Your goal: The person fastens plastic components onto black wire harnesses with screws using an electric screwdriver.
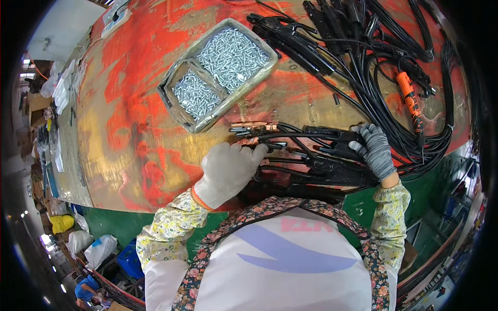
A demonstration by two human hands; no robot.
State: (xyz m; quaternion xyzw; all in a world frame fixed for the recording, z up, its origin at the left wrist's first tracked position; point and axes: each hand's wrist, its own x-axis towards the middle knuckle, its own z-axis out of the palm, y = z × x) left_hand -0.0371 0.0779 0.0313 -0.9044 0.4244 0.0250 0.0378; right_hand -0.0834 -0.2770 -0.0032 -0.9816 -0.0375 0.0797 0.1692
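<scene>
Several black welding electrode holders [332, 168] lie side by side near the table's front edge. Copper-coloured jaws [254, 126] show at their left ends. My left hand [230, 168], in a white glove, is closed at the jaw end of one holder, thumb and fingers pinching around it; the exact grip is partly hidden. Wearing a grey striped glove, my right hand [374, 150] curls its fingers over the black handle end of a holder. Black cables run from the holders toward the right.
A two-part box [236, 96] of small silver screws sits beyond my left hand. At the far right are more black holders [332, 26], bundled cables [446, 103] and an orange-and-black screwdriver-like tool [410, 101]. A white power strip [115, 22] lies at the far left edge.
</scene>
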